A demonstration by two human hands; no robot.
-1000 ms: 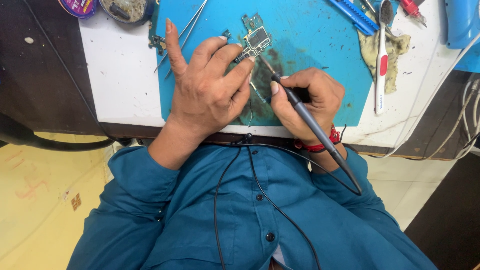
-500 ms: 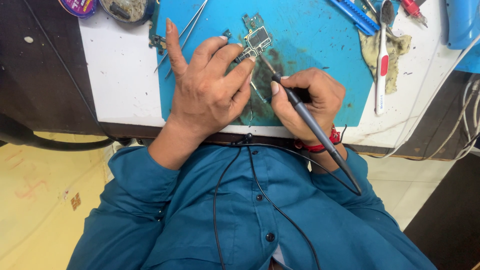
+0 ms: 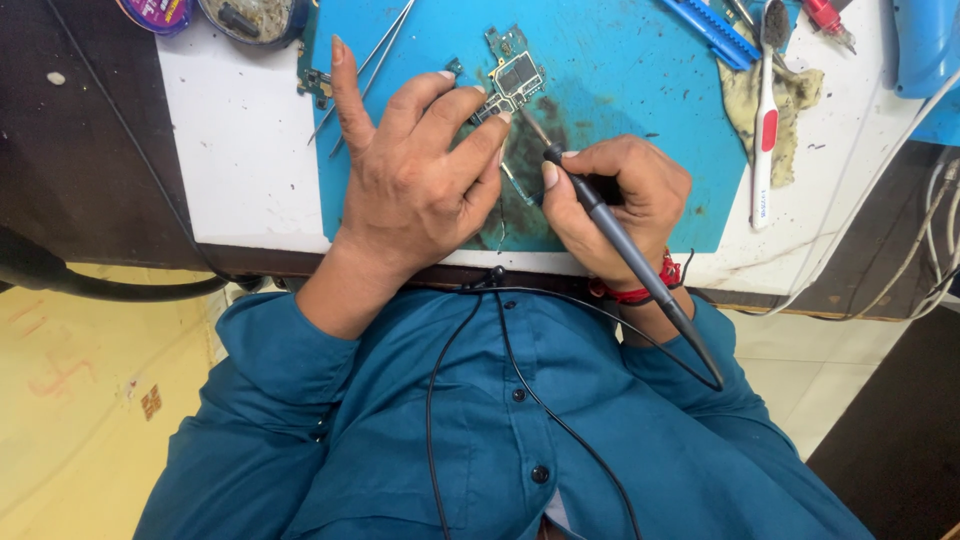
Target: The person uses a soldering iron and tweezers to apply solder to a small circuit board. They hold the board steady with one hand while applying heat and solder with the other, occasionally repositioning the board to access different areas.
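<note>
Left hand: fingertips pressing one circuit board onto the blue mat, far centre of the worktop.
Right hand: grip clenched around one black probe, tip just beside the board.
Nearby: one toothbrush right; two tweezers left.

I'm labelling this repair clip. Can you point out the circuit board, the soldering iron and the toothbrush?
circuit board (image 3: pixel 516 75): head view, on its metal shield.
soldering iron (image 3: pixel 625 245): head view, mid-handle, below the right hand.
toothbrush (image 3: pixel 765 130): head view, on the red part of its handle.
</note>
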